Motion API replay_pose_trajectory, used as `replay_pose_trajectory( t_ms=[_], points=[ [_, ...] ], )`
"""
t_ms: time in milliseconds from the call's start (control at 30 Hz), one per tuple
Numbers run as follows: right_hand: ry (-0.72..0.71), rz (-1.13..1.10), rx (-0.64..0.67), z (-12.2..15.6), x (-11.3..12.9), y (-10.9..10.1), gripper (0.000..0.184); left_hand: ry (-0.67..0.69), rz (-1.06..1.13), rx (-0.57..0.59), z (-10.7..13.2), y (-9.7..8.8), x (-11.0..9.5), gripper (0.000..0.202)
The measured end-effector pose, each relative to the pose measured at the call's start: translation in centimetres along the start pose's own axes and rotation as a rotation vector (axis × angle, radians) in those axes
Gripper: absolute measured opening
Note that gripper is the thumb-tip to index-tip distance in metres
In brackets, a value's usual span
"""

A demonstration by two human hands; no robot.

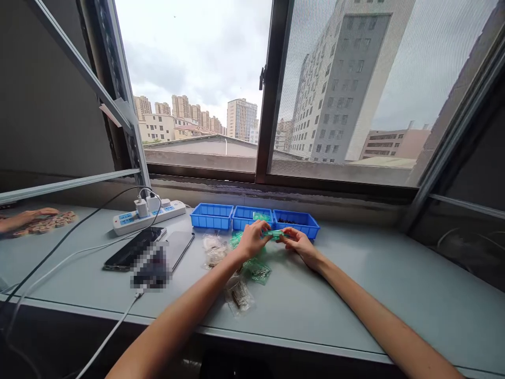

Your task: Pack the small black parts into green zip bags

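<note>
Between my two hands, a small green plastic bag (274,233) is stretched level in front of the blue bins. My left hand (254,238) pinches its left end, and my right hand (300,246) grips its right end with the fingertips. What the bag contains is too small to make out. Under and beside my left hand lie more green bags (258,271) with small metal-looking pieces. Clear bags (215,250) lie left of them, and another clear bag (239,296) with brownish pieces lies nearer the table's front edge.
Three blue bins stand in a row: a left bin (212,217), a middle bin (241,215) with green plastic inside, and a right bin (311,223) with dark small pieces. Left are a power strip (169,210), a phone (132,252), a tablet (182,247) and cables. Another person's hand (33,215) touches small pieces at far left.
</note>
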State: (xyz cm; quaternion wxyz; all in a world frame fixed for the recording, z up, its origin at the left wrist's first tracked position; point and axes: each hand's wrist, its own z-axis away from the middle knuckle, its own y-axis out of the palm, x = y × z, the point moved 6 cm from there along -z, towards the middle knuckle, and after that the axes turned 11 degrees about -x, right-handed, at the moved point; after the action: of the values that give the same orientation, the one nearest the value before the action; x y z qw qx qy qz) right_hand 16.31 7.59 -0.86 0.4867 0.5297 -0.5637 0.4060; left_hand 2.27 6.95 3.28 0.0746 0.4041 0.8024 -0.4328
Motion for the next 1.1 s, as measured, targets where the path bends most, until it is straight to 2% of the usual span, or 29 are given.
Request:
replay_pose_trajectory(
  t_ms=[67, 133, 333, 400, 467, 567, 633, 700, 767, 900, 1033, 1100],
  points=[
    [-0.048, 0.026, 0.007, 0.0, 0.1, 0.2, 0.040, 0.036, 0.051, -0.021, -0.1, -0.2, -0.1, 0.009],
    [-0.127, 0.075, -0.042, 0.0, 0.3, 0.1, 0.037, 0.101, 0.031, -0.065, -0.1, -0.6, -0.5, 0.015],
    [-0.593, 0.288, -0.294, 1.1, 3.3, -0.9, 0.025, 0.417, -0.151, -0.125, 0.4, -1.2, -2.3, 0.020],
    [-0.657, 0.327, -0.309, 1.7, 4.0, -0.7, 0.023, 0.454, -0.145, -0.164, 0.5, -1.5, -2.7, 0.017],
    [-0.622, 0.329, -0.283, 1.8, 4.1, -0.4, 0.025, 0.407, -0.084, -0.216, 0.3, -1.8, -2.6, 0.013],
    [-0.432, 0.255, -0.206, 1.3, 3.1, 0.1, 0.035, 0.195, 0.085, -0.279, -0.2, -2.2, -1.4, 0.019],
    [-0.303, 0.182, -0.158, 1.0, 2.3, 0.5, 0.043, 0.063, 0.224, -0.231, -0.4, -1.9, -0.4, 0.029],
    [-0.218, 0.128, -0.129, 0.8, 1.7, 0.7, 0.047, -0.007, 0.346, -0.125, -0.6, -1.2, 0.1, 0.034],
    [-0.159, 0.099, -0.127, 0.7, 1.4, 0.7, 0.048, -0.055, 0.410, -0.077, -0.7, -0.8, 0.6, 0.034],
    [-0.102, 0.074, -0.153, 0.7, 1.4, 0.5, 0.048, -0.123, 0.383, -0.208, -1.3, -1.6, 1.8, 0.028],
    [-0.095, 0.059, -0.123, 0.9, 1.7, 0.7, 0.046, -0.135, 0.234, -0.321, -2.1, -2.9, 2.9, 0.023],
    [-0.094, 0.053, -0.105, 1.0, 1.8, 0.9, 0.046, -0.186, 0.192, -0.364, -2.5, -3.5, 3.8, 0.022]
  ],
)
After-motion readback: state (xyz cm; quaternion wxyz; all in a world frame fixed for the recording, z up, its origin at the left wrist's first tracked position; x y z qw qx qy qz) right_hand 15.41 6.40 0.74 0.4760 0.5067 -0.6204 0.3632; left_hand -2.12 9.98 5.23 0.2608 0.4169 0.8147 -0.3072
